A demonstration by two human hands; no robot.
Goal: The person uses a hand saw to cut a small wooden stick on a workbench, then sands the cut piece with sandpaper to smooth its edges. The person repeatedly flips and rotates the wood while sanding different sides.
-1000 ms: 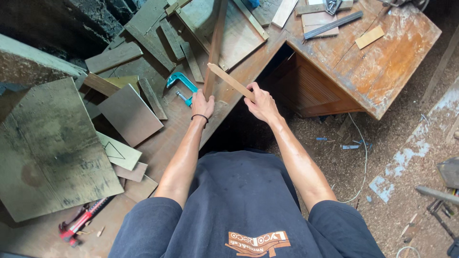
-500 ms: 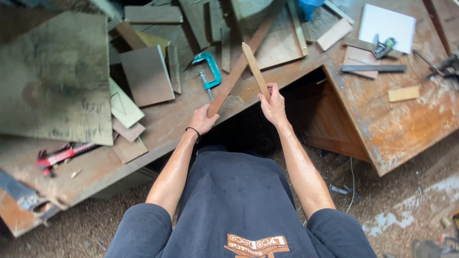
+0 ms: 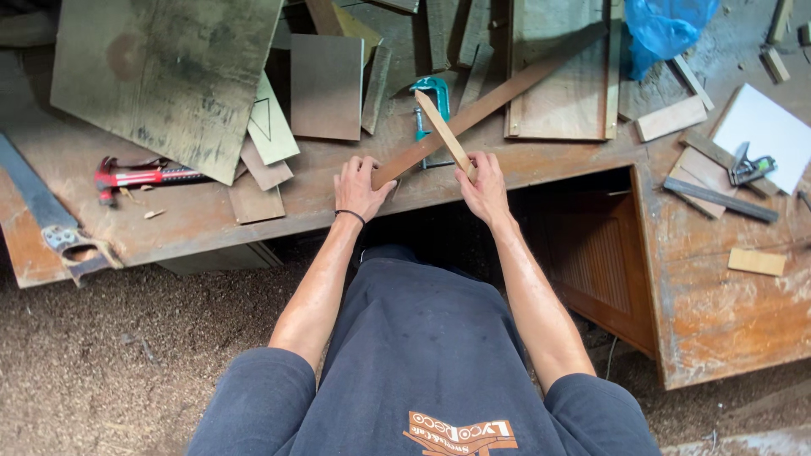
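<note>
The long wooden strip lies flat on the desk, and in the head view its near end sits under the left hand at the desk's front edge. Its long axis runs on a diagonal, from that near end up and away to the right, across a framed board towards a blue plastic bag. The left hand is closed over the strip's end, thumb on the right side, pinning it to the desk.

The right hand is wrapped round the lower end of a short pale stick. This stick points up and to the left, rising from the fist and crossing over the long strip, so the two make a shallow X. Behind the crossing stands a teal clamp.

To my eye the work is a comparing or marking of one piece against the other. To do it well, the left hand should keep the strip pressed flat so it cannot pivot, while the stick is laid snug on it before anything is read off.

Left along the desk lie a red-handled tool, a large plywood sheet and small offcuts.
</note>
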